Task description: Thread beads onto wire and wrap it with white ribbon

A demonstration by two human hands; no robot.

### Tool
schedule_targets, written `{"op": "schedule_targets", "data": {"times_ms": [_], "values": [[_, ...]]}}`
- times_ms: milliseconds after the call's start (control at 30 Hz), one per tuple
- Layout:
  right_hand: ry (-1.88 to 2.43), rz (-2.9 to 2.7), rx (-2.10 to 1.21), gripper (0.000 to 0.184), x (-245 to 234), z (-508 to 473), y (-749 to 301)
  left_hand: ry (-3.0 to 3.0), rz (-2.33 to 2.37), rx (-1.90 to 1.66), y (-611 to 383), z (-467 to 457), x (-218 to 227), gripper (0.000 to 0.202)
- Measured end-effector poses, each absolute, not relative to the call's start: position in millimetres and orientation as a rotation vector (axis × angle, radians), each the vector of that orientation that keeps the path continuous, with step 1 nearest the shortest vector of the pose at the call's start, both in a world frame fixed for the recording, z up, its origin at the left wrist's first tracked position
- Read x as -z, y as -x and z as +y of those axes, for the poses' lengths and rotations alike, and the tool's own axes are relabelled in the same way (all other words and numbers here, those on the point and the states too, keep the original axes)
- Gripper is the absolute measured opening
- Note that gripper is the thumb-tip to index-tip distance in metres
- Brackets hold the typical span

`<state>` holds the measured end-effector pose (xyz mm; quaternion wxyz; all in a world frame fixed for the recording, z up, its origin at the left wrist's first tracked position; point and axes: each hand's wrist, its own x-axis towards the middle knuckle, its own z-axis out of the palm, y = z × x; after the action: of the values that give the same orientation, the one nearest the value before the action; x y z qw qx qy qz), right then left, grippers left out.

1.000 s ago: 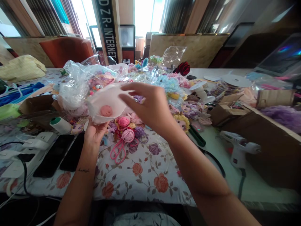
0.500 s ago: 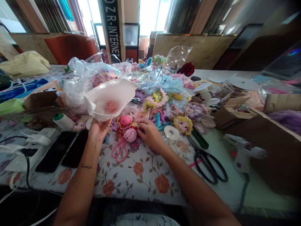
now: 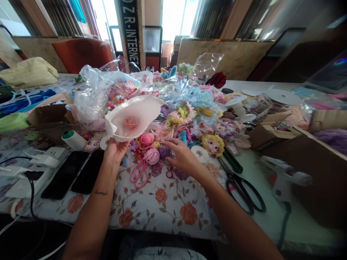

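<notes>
My left hand [image 3: 116, 151] grips the underside of a white cone-shaped wrapper [image 3: 148, 108], its wide mouth tilted toward me. A small salmon-pink yarn ball [image 3: 130, 123] lies inside. On the flowered cloth, my right hand [image 3: 184, 156] has its thumb and fingers apart beside a purple yarn ball [image 3: 165, 152]; whether they touch is hard to tell. Left of that sit a light pink yarn ball [image 3: 151, 156] and a brighter pink one [image 3: 146, 139]. A loose pink strand [image 3: 139, 174] trails in front of them.
Black scissors [image 3: 241, 191] and a glue gun [image 3: 282, 177] lie to the right, beside a cardboard box [image 3: 295, 166]. Two phones [image 3: 64, 175] and a power strip [image 3: 35, 173] are at left. A heap of plastic bags [image 3: 92, 97] and doll parts rises behind, with a yellow-haired doll head [image 3: 213, 145].
My right hand has drawn back to the right and its fingers have spread, leaving the purple yarn ball in view. The white wrapper has dipped slightly and shifted right.
</notes>
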<state>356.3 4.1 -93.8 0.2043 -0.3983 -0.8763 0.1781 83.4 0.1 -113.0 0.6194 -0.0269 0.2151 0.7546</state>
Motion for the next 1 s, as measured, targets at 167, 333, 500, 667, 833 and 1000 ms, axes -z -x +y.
{"op": "schedule_targets", "data": {"times_ms": [167, 333, 500, 667, 833, 1000], "values": [[1.166, -2.333, -0.712, 0.044, 81.0, 11.6, -356.3, 0.036, 0.554, -1.794, -87.7, 1.3, 115.3, 0.036], [0.877, -1.705, -0.793, 0.04, 10.4, -6.3, -373.5, -0.025, 0.568, -1.819, -93.3, 0.7, 115.7, 0.037], [0.642, -1.794, -0.728, 0.035, -43.0, -16.6, -354.3, -0.037, 0.577, -1.808, -94.8, 0.4, 116.6, 0.037], [0.803, -2.294, -0.473, 0.028, -43.2, -10.9, -315.3, -0.04, 0.575, -1.812, -93.7, 1.1, 117.7, 0.038], [0.824, -2.311, -0.327, 0.026, -46.3, -1.2, -295.9, -0.013, 0.525, -1.769, -89.5, 1.0, 115.1, 0.038], [0.926, -2.077, -0.313, 0.014, -27.8, -1.7, -329.8, 0.054, 0.468, -1.752, -83.8, 0.0, 113.6, 0.04]]}}
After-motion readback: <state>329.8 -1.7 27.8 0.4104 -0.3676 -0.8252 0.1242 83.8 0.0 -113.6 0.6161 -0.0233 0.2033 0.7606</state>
